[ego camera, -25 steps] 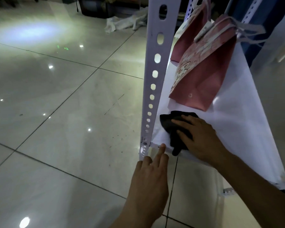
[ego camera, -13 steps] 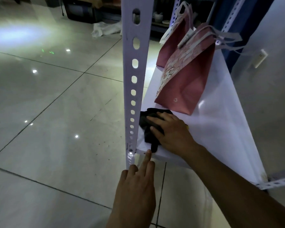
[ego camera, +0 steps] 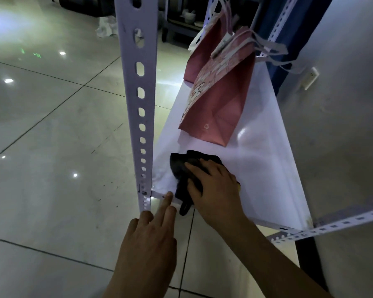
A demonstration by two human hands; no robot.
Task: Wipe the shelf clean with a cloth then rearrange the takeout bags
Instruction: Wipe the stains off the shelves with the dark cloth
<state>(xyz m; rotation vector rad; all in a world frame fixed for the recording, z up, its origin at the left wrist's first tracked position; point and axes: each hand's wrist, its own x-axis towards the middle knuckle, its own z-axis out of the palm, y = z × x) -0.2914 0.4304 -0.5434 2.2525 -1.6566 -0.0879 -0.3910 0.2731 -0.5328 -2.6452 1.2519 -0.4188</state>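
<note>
**Wiping under way at the near corner, bags waiting their turn**

The right hand [ego camera: 213, 186] is pressing a dark cloth [ego camera: 186, 168] flat onto the white shelf [ego camera: 265, 168], right at the near front corner, beside the perforated upright post [ego camera: 141, 108]. Its fingers [ego camera: 194, 168] are lying spread and fairly straight over the cloth, pinning it down rather than bunching it up, and a tail of the cloth is hanging over the shelf's front lip. The left hand [ego camera: 151, 237] is holding nothing: two of its fingers [ego camera: 167, 201] are reaching out straight to the shelf's front edge, apparently touching it just beside the cloth, the others loosely tucked.

Further back on the same shelf, two pink takeout bags [ego camera: 215, 108] are standing one behind the other, tilted in this wide view, their white handles trailing toward the rear post. The nearer bag is sitting just behind the cloth, not touching it.

So where does that leave the job? The wipe is looking like it is in its opening stretch: the cloth is working only the near end, and the boards under and behind the bags appear to be waiting. The rearranging is not begun; both bags will likely need shifting before the cloth can get to the far end.
</note>
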